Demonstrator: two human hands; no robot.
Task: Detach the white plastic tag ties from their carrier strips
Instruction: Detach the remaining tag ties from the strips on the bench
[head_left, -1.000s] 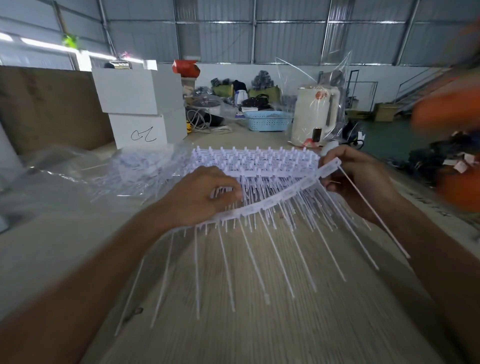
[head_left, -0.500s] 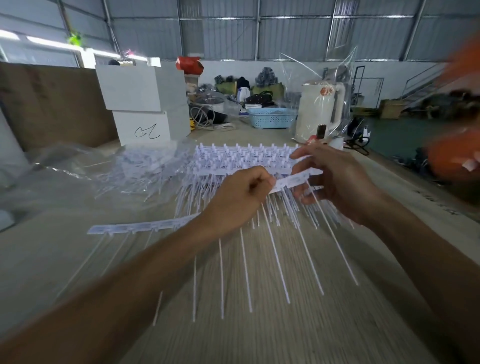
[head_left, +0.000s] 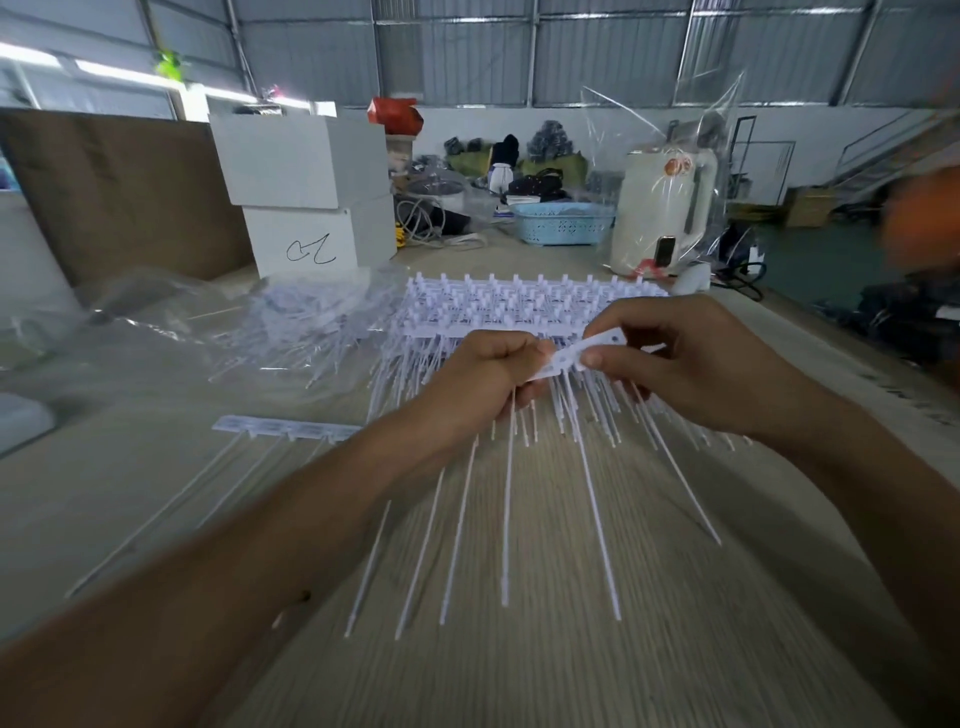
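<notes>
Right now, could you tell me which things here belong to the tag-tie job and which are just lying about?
Job:
left hand
right hand
carrier strip pinched between both hands
stacked strips of ties
strip section on the table

Lying about:
white boxes
blue basket
kettle

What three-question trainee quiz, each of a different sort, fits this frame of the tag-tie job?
1. True or false: both hands grip the same carrier strip.
2. What lies on the table left of the left forearm? A) scissors B) a strip piece with ties C) a cup
3. Fill in: the stack of undone strips lies ___ the hands.

Key: 1 true, left hand and right hand; 2 B; 3 beyond.
</notes>
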